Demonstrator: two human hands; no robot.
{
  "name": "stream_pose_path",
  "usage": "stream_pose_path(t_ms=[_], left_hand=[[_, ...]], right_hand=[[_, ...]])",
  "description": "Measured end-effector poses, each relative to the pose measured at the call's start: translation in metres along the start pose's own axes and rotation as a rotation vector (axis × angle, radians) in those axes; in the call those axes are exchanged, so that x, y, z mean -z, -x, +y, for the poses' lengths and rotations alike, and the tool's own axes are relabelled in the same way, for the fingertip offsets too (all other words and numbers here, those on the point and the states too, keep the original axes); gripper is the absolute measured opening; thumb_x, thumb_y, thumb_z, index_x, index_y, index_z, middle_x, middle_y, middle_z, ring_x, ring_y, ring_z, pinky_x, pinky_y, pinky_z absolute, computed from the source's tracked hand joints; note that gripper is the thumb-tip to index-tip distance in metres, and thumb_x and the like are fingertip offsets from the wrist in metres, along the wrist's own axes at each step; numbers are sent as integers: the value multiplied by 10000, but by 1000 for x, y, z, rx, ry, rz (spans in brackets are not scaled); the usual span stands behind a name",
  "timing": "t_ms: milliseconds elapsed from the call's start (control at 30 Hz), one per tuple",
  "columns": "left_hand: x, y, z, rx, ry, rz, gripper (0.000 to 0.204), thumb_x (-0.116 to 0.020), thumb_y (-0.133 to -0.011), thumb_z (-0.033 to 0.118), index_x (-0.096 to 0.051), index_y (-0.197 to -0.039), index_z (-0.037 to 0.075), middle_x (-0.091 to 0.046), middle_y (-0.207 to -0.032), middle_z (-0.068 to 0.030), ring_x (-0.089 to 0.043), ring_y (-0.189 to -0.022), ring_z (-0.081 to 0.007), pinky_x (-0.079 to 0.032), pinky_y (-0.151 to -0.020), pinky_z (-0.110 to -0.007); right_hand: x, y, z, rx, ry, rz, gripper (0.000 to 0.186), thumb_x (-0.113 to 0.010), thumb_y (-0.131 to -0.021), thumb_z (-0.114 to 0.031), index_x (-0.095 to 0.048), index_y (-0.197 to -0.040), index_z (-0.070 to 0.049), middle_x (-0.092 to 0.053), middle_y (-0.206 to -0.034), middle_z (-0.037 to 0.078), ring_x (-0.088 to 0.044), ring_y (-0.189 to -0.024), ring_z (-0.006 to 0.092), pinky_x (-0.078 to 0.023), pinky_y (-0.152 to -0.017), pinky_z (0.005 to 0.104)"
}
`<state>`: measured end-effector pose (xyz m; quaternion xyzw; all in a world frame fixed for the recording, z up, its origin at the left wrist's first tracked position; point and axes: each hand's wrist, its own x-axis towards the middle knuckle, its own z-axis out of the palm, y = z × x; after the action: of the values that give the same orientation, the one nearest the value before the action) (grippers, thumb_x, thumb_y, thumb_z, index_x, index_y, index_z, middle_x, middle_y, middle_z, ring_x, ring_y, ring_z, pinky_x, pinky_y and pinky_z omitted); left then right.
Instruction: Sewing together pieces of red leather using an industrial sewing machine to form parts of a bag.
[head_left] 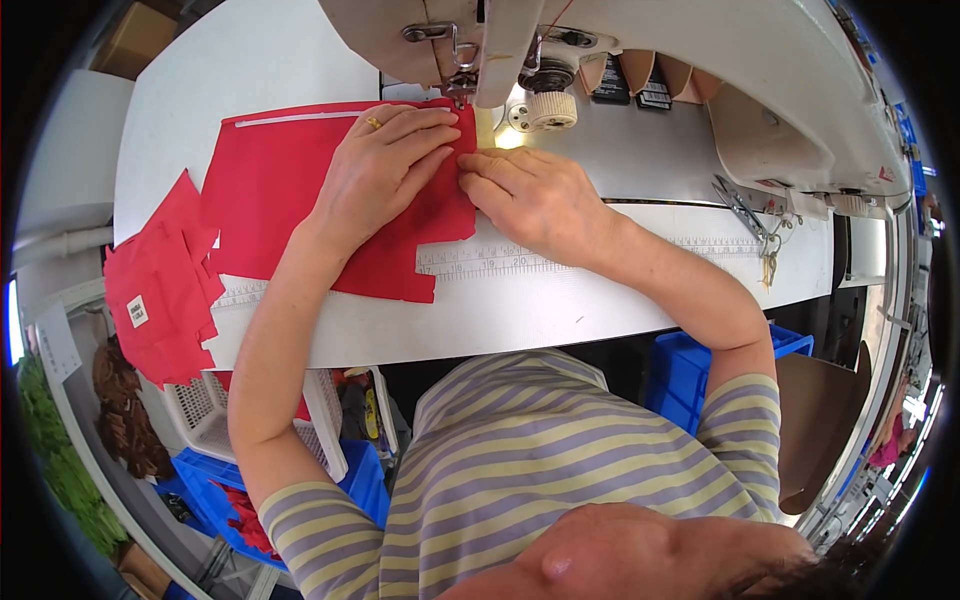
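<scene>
A red fabric piece [270, 190] lies flat on the white sewing table [520, 310], its far right corner under the presser foot [458, 95] of the cream sewing machine [620, 50]. My left hand [385, 165], with a ring on one finger, presses flat on the fabric just left of the foot. My right hand [535, 195] rests beside it, fingertips pinching the fabric's right edge near the needle. A white strip runs along the fabric's far edge.
A stack of red fabric pieces [160, 290] hangs over the table's left edge. Scissors [745, 215] lie at the right by a printed ruler strip [600, 255]. Blue crates [690, 370] and a white basket [210, 410] stand under the table.
</scene>
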<state>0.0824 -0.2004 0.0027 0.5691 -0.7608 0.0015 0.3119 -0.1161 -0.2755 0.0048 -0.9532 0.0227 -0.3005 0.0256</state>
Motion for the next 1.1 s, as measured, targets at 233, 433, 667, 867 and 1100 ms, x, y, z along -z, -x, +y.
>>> stream_pose_path(t_ms=[233, 433, 667, 867, 1100], left_hand=[[-1, -12, -8, 24, -6, 13, 194, -654, -826, 108, -693, -1014, 78, -662, -1078, -38, -594, -1005, -253, -485, -891, -359], [-1, -16, -7, 28, -5, 2, 170, -651, -829, 107, -698, -986, 64, -668, -1056, -37, -595, -990, -248, -484, -880, -356], [3, -14, -5, 19, -21, 5, 169, -660, -808, 59, -698, -972, 45, -676, -1009, -56, -607, -919, -258, -489, -825, -352], [9, -19, 12, -110, -142, -6, 210, -676, -793, 46, -687, -1003, 43, -677, -988, -82, -617, -873, -274, -491, -796, -364], [-16, -45, 104, 761, 1190, -237, 253, -536, -956, 129, -587, -1152, -23, -646, -1100, -121, -614, -1004, -185, -503, -868, -329]], right_hand=[[-5, -4, 13, -32, 19, -2, 154, -615, -677, -105, -577, -804, -26, -641, -941, 110, -638, -843, 237, -523, -735, 334], [10, 4, 1, -105, 28, 13, 112, -612, -685, -96, -580, -777, -42, -638, -910, 85, -632, -809, 226, -501, -698, 330], [60, 47, 58, -449, 306, -70, 136, -567, -755, -61, -597, -885, -35, -649, -936, 62, -644, -716, 249, -525, -603, 357], [41, 57, 98, -358, 384, -52, 103, -565, -794, -87, -597, -870, -24, -660, -989, 74, -663, -696, 258, -535, -563, 359], [59, 61, 79, -399, 249, 85, 138, -603, -762, -78, -622, -895, -45, -679, -965, 69, -657, -669, 249, -528, -558, 352]])
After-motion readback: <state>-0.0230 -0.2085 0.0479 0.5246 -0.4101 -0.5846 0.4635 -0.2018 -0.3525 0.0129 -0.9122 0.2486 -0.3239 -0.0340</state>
